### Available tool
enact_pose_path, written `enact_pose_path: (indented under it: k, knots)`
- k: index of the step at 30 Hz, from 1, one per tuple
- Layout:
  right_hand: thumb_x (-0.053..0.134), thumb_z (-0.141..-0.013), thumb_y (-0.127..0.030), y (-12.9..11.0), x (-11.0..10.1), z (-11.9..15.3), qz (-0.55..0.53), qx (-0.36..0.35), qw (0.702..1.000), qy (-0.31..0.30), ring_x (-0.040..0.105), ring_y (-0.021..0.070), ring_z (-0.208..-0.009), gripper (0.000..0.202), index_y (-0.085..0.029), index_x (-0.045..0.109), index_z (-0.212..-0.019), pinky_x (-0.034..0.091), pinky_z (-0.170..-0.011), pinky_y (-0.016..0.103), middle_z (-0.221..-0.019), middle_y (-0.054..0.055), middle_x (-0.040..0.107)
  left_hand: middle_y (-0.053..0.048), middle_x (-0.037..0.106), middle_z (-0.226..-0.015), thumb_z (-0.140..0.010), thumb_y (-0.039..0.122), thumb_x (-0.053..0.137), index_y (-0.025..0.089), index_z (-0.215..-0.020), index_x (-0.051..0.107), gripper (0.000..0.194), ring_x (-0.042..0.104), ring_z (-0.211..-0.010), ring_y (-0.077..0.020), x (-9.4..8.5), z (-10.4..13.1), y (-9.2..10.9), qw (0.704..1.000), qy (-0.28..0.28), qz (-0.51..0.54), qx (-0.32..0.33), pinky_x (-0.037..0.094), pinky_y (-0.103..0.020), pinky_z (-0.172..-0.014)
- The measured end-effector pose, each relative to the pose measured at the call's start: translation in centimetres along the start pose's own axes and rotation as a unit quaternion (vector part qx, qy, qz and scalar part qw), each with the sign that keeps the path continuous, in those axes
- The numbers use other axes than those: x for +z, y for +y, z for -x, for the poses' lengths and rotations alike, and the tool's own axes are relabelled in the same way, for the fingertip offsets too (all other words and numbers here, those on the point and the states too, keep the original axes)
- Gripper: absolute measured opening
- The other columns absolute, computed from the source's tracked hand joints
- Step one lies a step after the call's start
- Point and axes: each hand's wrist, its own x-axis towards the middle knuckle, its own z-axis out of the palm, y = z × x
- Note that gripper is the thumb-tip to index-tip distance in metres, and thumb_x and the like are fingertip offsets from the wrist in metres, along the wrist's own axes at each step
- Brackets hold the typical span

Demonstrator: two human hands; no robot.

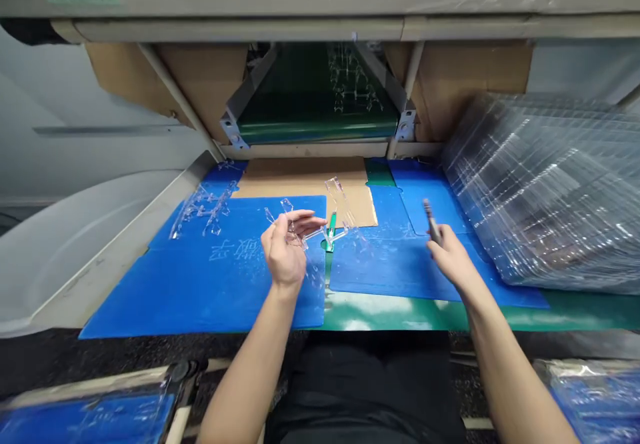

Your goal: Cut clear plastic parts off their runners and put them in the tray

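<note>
In the head view, holding a clear plastic piece loosely in the curled fingers of the left hand, above the blue sheets, likely so as to leave most of its thin branches exposed. Clasping a blurred tool in a narrow grip of the right hand, pointed forward and apart from the piece, perhaps for free movement. Seen at left: more clear parts, seemingly within easy reach; at the right end of the counter, a stack of clear plastic trays, presumably piled to save room.
</note>
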Motion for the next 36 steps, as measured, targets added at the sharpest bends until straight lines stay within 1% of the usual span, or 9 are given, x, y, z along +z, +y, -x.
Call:
enact_pose_path:
  k: [2,4,5,7,11,16,24,30,36]
  knots:
    - [0.037,-0.114,-0.04,0.0,0.0,6.1,-0.066,-0.041,0.996,-0.048,0.068,0.0215,-0.085,0.03,-0.021,0.057,-0.127,0.06,-0.08,0.036,-0.097,0.006,0.067,-0.009,0.083,-0.083,-0.107,0.054,0.057,0.016,-0.093,0.082,0.048,0.083,-0.075,-0.0213,0.5,1.3,-0.8,0.998,0.038,0.035,-0.042,0.067,-0.031,-0.075]
    - [0.045,-0.112,-0.052,-1.2,0.4,11.6,-0.223,-0.094,0.958,-0.155,0.067,0.0245,-0.089,0.03,-0.026,0.057,-0.121,0.059,-0.081,0.039,-0.098,0.005,0.067,-0.009,0.082,-0.082,-0.107,0.055,0.055,0.016,-0.092,0.082,0.049,0.082,-0.073,-0.0207,1.2,2.5,-1.5,0.993,0.039,0.051,-0.095,0.067,-0.031,-0.074]
    - [0.051,-0.11,-0.055,-2.0,0.7,13.7,-0.25,-0.092,0.94,-0.213,0.068,0.0253,-0.091,0.03,-0.027,0.058,-0.119,0.059,-0.082,0.04,-0.101,0.005,0.068,-0.008,0.082,-0.082,-0.107,0.055,0.054,0.017,-0.092,0.081,0.05,0.082,-0.073,-0.0206,1.6,3.1,-1.7,0.99,0.034,0.057,-0.122,0.067,-0.032,-0.075]
    - [0.057,-0.108,-0.055,-3.6,1.5,16.0,-0.262,-0.075,0.916,-0.295,0.069,0.0267,-0.097,0.027,-0.028,0.06,-0.115,0.058,-0.088,0.042,-0.107,0.005,0.07,-0.008,0.081,-0.082,-0.108,0.055,0.051,0.017,-0.091,0.08,0.051,0.082,-0.074,-0.0205,2.3,4.4,-2.0,0.983,0.022,0.065,-0.17,0.067,-0.033,-0.077]
    - [0.052,-0.11,-0.05,-4.7,3.0,15.8,-0.249,-0.064,0.908,-0.33,0.068,0.0284,-0.111,0.024,-0.029,0.059,-0.118,0.054,-0.1,0.047,-0.119,0.005,0.071,-0.008,0.08,-0.082,-0.11,0.051,0.046,0.017,-0.09,0.081,0.052,0.081,-0.075,-0.0206,3.5,6.6,-2.1,0.972,-0.001,0.081,-0.222,0.067,-0.034,-0.079]
    - [0.053,-0.111,-0.047,-4.2,3.4,15.4,-0.242,-0.071,0.9,-0.355,0.064,0.0246,-0.097,0.02,-0.027,0.055,-0.108,0.053,-0.09,0.042,-0.108,0.002,0.07,-0.007,0.076,-0.077,-0.111,0.046,0.042,0.017,-0.089,0.081,0.054,0.079,-0.07,-0.0186,4.0,8.1,-2.2,0.964,0.007,0.106,-0.243,0.067,-0.033,-0.076]
    - [0.054,-0.112,-0.046,-4.2,3.5,15.8,-0.24,-0.078,0.898,-0.361,0.064,0.0229,-0.092,0.02,-0.027,0.054,-0.105,0.053,-0.083,0.038,-0.103,0.001,0.07,-0.005,0.072,-0.076,-0.11,0.046,0.042,0.018,-0.088,0.081,0.053,0.079,-0.07,-0.0186,3.5,8.4,-2.6,0.963,0.033,0.106,-0.246,0.068,-0.034,-0.078]
    - [0.052,-0.113,-0.048,-4.1,3.9,15.8,-0.256,-0.065,0.888,-0.377,0.065,0.025,-0.101,0.019,-0.029,0.055,-0.113,0.053,-0.093,0.044,-0.111,0.002,0.07,-0.005,0.07,-0.076,-0.109,0.05,0.043,0.018,-0.09,0.078,0.051,0.078,-0.07,-0.0193,3.4,8.4,-2.9,0.961,0.035,0.102,-0.254,0.068,-0.037,-0.08]
    - [0.05,-0.112,-0.052,-3.6,4.1,15.7,-0.26,-0.047,0.886,-0.381,0.063,0.0261,-0.102,0.023,-0.029,0.055,-0.111,0.052,-0.094,0.047,-0.111,0.002,0.068,-0.005,0.07,-0.077,-0.108,0.052,0.043,0.019,-0.09,0.077,0.051,0.077,-0.07,-0.0192,3.7,8.5,-3.3,0.959,0.045,0.087,-0.265,0.067,-0.037,-0.08]
